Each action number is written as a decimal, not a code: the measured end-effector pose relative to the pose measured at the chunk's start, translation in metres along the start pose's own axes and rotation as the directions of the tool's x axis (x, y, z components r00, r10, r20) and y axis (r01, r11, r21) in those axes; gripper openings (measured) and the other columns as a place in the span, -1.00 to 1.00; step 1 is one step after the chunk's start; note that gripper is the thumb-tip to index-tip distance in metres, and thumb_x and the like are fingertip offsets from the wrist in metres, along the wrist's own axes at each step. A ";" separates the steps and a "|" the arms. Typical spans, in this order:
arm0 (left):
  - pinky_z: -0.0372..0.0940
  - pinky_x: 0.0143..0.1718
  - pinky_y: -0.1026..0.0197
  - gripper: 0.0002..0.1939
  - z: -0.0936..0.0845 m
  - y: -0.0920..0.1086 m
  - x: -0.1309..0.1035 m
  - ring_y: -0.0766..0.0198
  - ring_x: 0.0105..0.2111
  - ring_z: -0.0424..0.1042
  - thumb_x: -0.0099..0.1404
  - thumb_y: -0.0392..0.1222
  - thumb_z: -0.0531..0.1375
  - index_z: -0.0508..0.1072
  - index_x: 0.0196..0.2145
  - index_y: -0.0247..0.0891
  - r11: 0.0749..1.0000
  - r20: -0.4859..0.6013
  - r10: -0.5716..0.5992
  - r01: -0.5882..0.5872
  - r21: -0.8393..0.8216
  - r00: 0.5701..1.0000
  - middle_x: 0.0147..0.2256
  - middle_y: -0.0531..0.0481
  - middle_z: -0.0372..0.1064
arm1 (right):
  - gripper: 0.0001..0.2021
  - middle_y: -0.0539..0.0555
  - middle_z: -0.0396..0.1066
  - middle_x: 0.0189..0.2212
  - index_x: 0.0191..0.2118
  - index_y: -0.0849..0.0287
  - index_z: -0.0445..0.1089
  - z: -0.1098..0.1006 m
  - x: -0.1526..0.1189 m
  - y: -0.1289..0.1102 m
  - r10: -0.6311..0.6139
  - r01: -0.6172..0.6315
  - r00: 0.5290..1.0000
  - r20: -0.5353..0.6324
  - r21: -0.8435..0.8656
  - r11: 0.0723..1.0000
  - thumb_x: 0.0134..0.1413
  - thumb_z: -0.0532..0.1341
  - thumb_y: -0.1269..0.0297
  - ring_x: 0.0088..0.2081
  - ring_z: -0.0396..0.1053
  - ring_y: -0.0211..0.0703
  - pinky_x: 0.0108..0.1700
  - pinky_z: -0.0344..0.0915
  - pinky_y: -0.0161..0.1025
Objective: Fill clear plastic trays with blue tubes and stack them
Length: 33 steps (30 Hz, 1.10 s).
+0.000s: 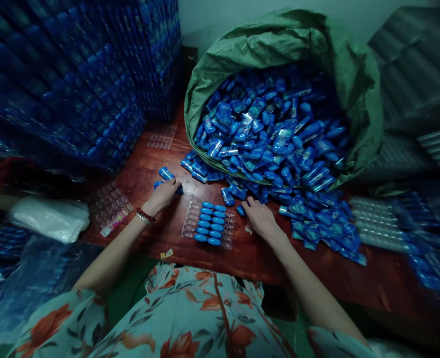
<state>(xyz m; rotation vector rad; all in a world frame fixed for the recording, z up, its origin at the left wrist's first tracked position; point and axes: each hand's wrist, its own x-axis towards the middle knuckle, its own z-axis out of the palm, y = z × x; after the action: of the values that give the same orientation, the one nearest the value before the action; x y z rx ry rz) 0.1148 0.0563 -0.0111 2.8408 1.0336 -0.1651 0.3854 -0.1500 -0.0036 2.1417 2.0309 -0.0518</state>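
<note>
A clear plastic blister tray [190, 220] lies in front of me on the table. Blue oval pieces [205, 217] fill its two middle columns, while the outer pockets on both sides hold nothing. Left of and beyond the tray, my left hand [163, 195] has its fingers curled down on a small blue piece, part of which shows past the fingertips. Beside that hand lies another blue piece [165, 173] with a printed label. My right hand [260, 217], just right of the tray, has its fingertips closed on a blue oval piece [240, 210].
A green woven sack [220, 59] lies open at the back, blue pieces [257, 119] spilling onto the wooden table [257, 258]. Blue filled trays [93, 89] are stacked high at left. Another clear tray [110, 206] and a white plastic bag [50, 216] lie left; ridged trays [377, 221] right.
</note>
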 end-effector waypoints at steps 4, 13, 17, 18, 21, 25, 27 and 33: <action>0.26 -0.34 0.20 -0.65 0.004 0.001 -0.007 0.14 -0.34 0.40 0.22 -0.13 0.17 0.32 -0.05 -0.25 0.996 0.047 0.014 -0.010 -0.083 0.999 -0.18 -0.15 0.32 | -0.77 0.14 0.37 -0.23 -0.09 0.20 0.26 0.001 -0.020 0.003 0.130 -0.126 0.991 0.012 0.351 0.928 0.09 0.12 0.39 -0.35 0.38 -0.13 -0.38 0.18 -0.29; 0.25 -0.05 -0.02 -0.36 0.036 0.004 -0.052 -0.04 -0.08 0.32 0.20 0.16 0.16 0.23 0.08 -0.35 0.929 -0.310 -0.148 0.025 -0.369 0.939 -0.06 -0.28 0.30 | -0.58 0.04 0.42 -0.44 -0.11 0.18 0.31 0.027 -0.050 -0.016 0.565 -0.274 0.825 -0.012 0.866 0.418 0.02 0.14 -0.04 -0.49 0.35 -0.16 -0.38 0.28 -0.23; 0.25 -0.07 -0.04 -0.52 0.047 0.013 -0.067 -0.02 -0.09 0.30 0.28 0.08 0.10 0.29 0.04 -0.27 0.929 -0.373 -0.195 0.049 -0.366 0.907 -0.10 -0.23 0.29 | -0.47 -0.02 0.40 -0.52 0.06 0.19 0.23 0.032 -0.055 -0.024 0.624 -0.312 0.775 0.100 0.919 0.240 0.03 0.14 -0.02 -0.56 0.33 -0.19 -0.47 0.29 -0.25; 0.25 -0.07 -0.04 -0.56 0.050 0.014 -0.068 -0.01 -0.09 0.30 0.30 0.04 0.07 0.30 0.03 -0.26 0.927 -0.380 -0.201 0.050 -0.372 0.903 -0.11 -0.23 0.29 | -0.43 -0.06 0.37 -0.58 0.11 0.19 0.18 0.033 -0.056 -0.026 0.620 -0.304 0.772 0.140 0.938 0.166 0.04 0.13 -0.02 -0.59 0.31 -0.20 -0.51 0.27 -0.27; 0.25 -0.06 -0.05 -0.59 0.054 0.017 -0.069 -0.01 -0.08 0.30 0.32 -0.01 0.06 0.31 0.04 -0.27 0.926 -0.388 -0.196 0.040 -0.375 0.900 -0.11 -0.24 0.28 | -0.35 -0.15 0.30 -0.68 0.20 0.22 0.05 0.035 -0.057 -0.028 0.598 -0.243 0.778 0.192 0.970 0.005 0.05 0.12 -0.02 -0.64 0.29 -0.23 -0.58 0.24 -0.32; 0.26 -0.04 -0.05 -0.59 0.055 0.022 -0.067 0.00 -0.08 0.29 0.32 -0.03 0.06 0.33 0.04 -0.28 0.917 -0.389 -0.205 0.038 -0.396 0.898 -0.11 -0.22 0.27 | -0.41 -0.13 0.33 -0.64 0.10 0.19 0.19 0.036 -0.058 -0.030 0.587 -0.175 0.786 0.195 0.980 -0.090 -0.01 0.19 -0.01 -0.64 0.31 -0.28 -0.59 0.24 -0.35; 0.27 -0.04 -0.02 -0.62 0.052 0.025 -0.068 0.04 -0.08 0.30 0.33 -0.06 0.05 0.33 0.04 -0.26 0.898 -0.380 -0.216 0.030 -0.439 0.899 -0.10 -0.20 0.26 | -0.43 -0.11 0.36 -0.61 0.00 0.18 0.25 0.034 -0.058 -0.031 0.588 -0.160 0.775 0.233 0.972 -0.174 -0.11 0.27 -0.04 -0.64 0.34 -0.26 -0.61 0.26 -0.34; 0.28 -0.01 0.08 -0.65 0.039 0.034 -0.075 0.18 -0.11 0.37 0.37 -0.06 -0.02 0.37 -0.01 -0.23 0.751 -0.337 -0.346 0.043 -0.659 0.876 -0.10 -0.13 0.35 | -0.44 0.03 0.50 -0.44 -0.18 0.16 0.29 0.021 -0.056 -0.027 0.502 -0.169 0.802 0.324 0.929 -0.331 -0.33 0.41 0.01 -0.40 0.51 -0.04 -0.40 0.45 -0.17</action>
<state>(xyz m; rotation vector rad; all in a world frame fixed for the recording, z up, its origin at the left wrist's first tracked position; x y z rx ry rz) 0.0769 -0.0224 -0.0367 2.1604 1.1799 0.7229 0.3575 -0.2075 -0.0181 3.6142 0.9105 -2.2302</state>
